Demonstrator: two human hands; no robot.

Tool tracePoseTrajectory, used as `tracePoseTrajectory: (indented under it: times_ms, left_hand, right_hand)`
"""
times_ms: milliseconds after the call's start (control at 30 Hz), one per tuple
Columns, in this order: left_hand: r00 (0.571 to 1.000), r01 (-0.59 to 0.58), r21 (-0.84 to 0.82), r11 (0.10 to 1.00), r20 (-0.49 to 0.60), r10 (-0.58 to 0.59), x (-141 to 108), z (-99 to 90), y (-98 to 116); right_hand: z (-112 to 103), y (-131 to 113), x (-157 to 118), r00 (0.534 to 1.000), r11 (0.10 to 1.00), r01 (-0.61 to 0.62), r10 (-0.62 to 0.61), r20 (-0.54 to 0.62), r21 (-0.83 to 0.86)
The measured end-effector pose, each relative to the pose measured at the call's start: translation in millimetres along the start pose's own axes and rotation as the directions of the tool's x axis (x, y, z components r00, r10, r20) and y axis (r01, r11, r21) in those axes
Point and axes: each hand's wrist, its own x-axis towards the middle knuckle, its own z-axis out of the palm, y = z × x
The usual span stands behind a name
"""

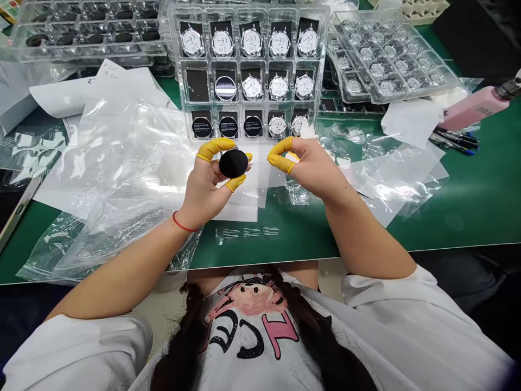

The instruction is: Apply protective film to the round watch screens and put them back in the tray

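On my feed the green workbench (456, 212) fills the frame, with a clear plastic tray of round watch faces (248, 73) at upper centre. Both forearms angle inward toward the middle. My left hand (203, 187), wearing yellow finger cots (209, 149), grips a black round disc (233, 163) just below the tray; my right hand (309, 165) pinches a small white scrap (291, 156) between thumb and forefinger.

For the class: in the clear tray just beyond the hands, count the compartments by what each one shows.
Silver-backed discs: 10
Black-faced discs: 3
White-banded disc: 1
Black card without disc: 1
Total in the clear tray: 15
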Motion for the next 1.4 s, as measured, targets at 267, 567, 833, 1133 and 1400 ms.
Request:
tracePoseTrajectory:
  times_ms: [267, 567, 833, 1133, 1400]
  left_hand:
    - [0.995, 0.095, -0.026, 0.995, 0.046, -0.094, 0.3, -1.1, -9.7]
    - [0.961, 0.244, -0.143, 0.959, 0.166, -0.220, -0.3, 7.3, -0.9]
    - [0.962, 0.245, -0.163, 0.956, 0.161, -0.219, -0.9, 9.4, 3.8]
    - [0.958, 0.248, -0.172, 0.953, 0.191, -0.215, -1.0, 8.8, 2.7]
    - [0.962, 0.229, -0.134, 0.964, 0.185, -0.202, -1.5, 8.9, 1.9]
  right_hand:
    - [-3.1, 0.6, -1.5, 0.990, 0.986, 0.124, -0.116, -0.077, 0.115]
    - [20.8, -3.3, -8.9, 0.998, 0.939, 0.059, -0.065, 0.005, 0.338]
    - [31.5, -0.4, -9.9, 0.999, 0.933, 0.029, -0.039, 0.020, 0.358]
    - [28.9, -5.1, -12.3, 0.996, 0.969, 0.090, -0.090, -0.009, 0.231]
    - [30.9, -6.2, -14.1, 0.993, 0.980, 0.117, -0.111, -0.044, 0.161]
